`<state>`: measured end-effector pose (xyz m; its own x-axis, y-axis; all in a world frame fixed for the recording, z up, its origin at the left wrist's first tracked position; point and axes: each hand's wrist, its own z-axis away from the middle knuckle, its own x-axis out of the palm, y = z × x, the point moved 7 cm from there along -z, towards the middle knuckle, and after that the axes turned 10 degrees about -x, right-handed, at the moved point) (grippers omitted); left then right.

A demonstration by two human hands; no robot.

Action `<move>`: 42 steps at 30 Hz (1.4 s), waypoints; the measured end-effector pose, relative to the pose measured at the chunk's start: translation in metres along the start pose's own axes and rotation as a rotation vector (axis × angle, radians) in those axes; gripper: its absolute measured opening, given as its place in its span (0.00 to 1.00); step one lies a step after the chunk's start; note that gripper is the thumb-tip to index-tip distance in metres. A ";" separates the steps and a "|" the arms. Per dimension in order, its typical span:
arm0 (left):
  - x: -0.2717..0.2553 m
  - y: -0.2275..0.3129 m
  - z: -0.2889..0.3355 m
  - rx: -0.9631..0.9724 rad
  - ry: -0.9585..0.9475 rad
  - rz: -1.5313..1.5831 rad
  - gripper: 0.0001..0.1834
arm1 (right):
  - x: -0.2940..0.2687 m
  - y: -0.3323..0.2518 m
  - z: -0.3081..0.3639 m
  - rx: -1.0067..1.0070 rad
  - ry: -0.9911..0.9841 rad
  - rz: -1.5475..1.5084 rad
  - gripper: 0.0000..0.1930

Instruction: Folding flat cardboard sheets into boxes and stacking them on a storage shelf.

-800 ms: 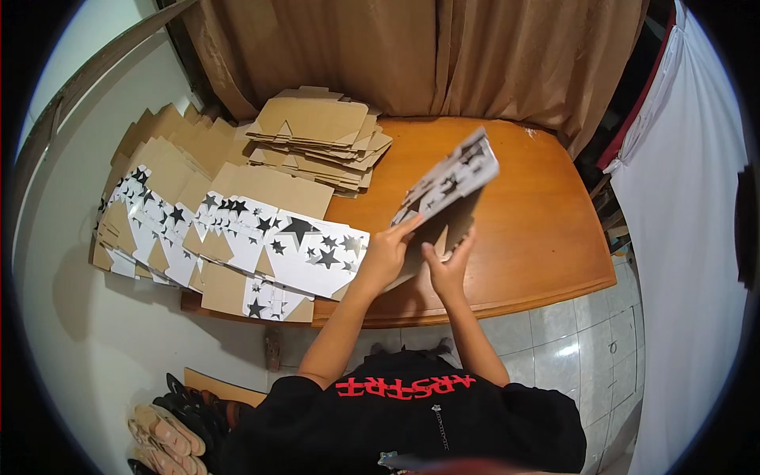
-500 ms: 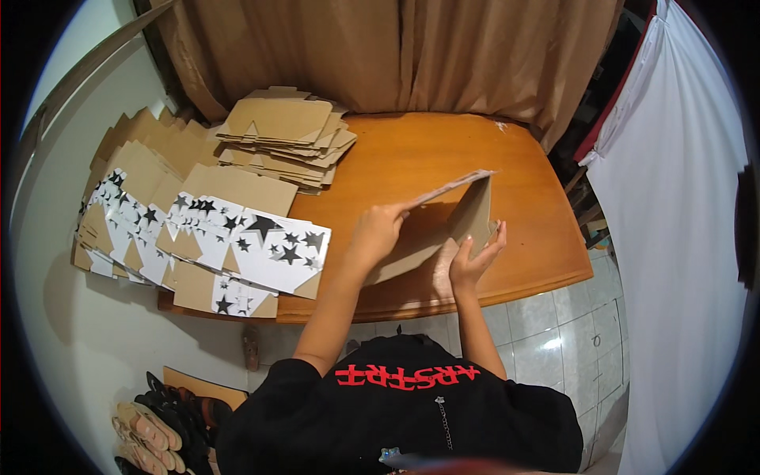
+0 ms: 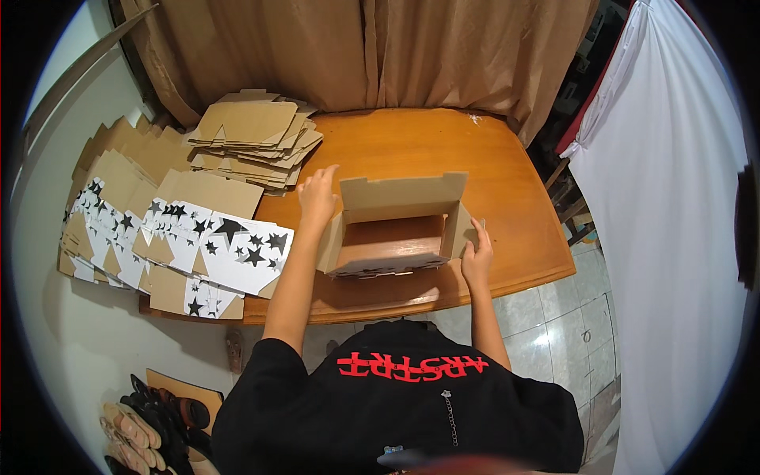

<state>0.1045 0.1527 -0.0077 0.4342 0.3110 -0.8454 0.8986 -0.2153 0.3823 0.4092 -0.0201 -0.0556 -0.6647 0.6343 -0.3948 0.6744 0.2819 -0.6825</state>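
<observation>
A cardboard box (image 3: 404,198) stands unfolded on the wooden table in front of me, its walls forming a rectangle. The table top shows through its middle, and black stars mark the outside of its near wall. At the box's far left corner is my left hand (image 3: 317,199), open with fingers stretched forward; whether it touches the cardboard I cannot tell. Beside the right wall, my right hand (image 3: 476,255) has its fingers extended and its thumb apart, seemingly resting against the cardboard. Flat star-printed box blanks (image 3: 237,245) lie to the left of my left forearm.
A pile of folded brown cardboard (image 3: 245,131) sits at the table's (image 3: 522,206) far left. Brown curtains (image 3: 317,55) hang behind it, and a white cloth (image 3: 657,198) hangs on the right. Shoes (image 3: 131,431) stand on the floor at lower left.
The cardboard was narrow and slanted between my hands; now it is opened into a rectangle on the table. My left hand has come off its upper edge and moved left.
</observation>
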 end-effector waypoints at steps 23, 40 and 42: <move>0.032 -0.099 0.097 -0.704 -0.788 0.880 0.18 | 0.083 0.115 0.052 0.670 -0.131 -0.411 0.32; 0.010 -0.027 0.088 -0.217 -0.494 -0.341 0.49 | 0.095 0.139 0.077 0.853 -0.072 -0.486 0.35; 0.021 -0.032 0.091 -0.254 -0.617 -0.359 0.53 | 0.088 0.140 0.072 0.772 0.046 -0.481 0.32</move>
<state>0.0791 0.0820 -0.0719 0.0649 -0.2687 -0.9610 0.9975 0.0450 0.0548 0.4221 0.0232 -0.2296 -0.7938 0.6059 0.0525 -0.0858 -0.0261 -0.9960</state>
